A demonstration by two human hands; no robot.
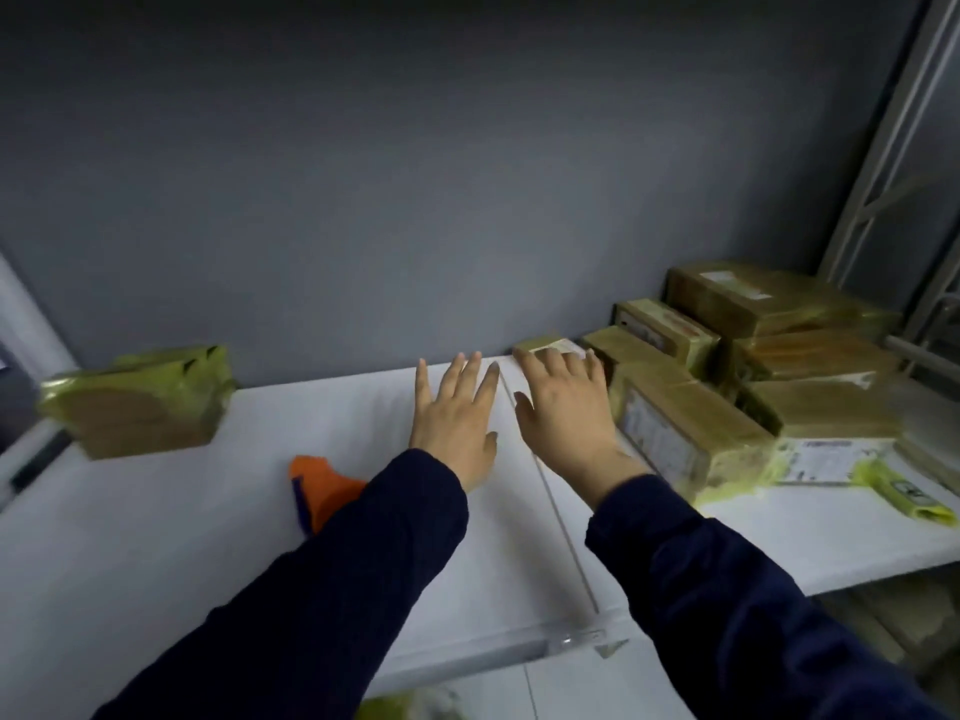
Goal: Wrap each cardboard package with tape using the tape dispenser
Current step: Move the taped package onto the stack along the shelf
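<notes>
Both my hands stretch forward over the white table [208, 511] with fingers straight and spread, holding nothing. My left hand [457, 413] hovers over bare table. My right hand [566, 402] reaches toward a small cardboard package [543, 344] by the wall, fingertips at or just over it. A pile of several cardboard packages [727, 366] wrapped in yellowish tape fills the back right. One taped package [140, 402] sits alone at the left. The orange tape dispenser [319, 485] lies on the table, partly hidden by my left sleeve.
A grey wall [415, 174] stands right behind the table. A metal shelf frame [904, 174] rises at the far right. A yellow taped scrap [904, 491] lies at the right front of the pile. A clear acrylic sheet edge [571, 639] runs along the table's front.
</notes>
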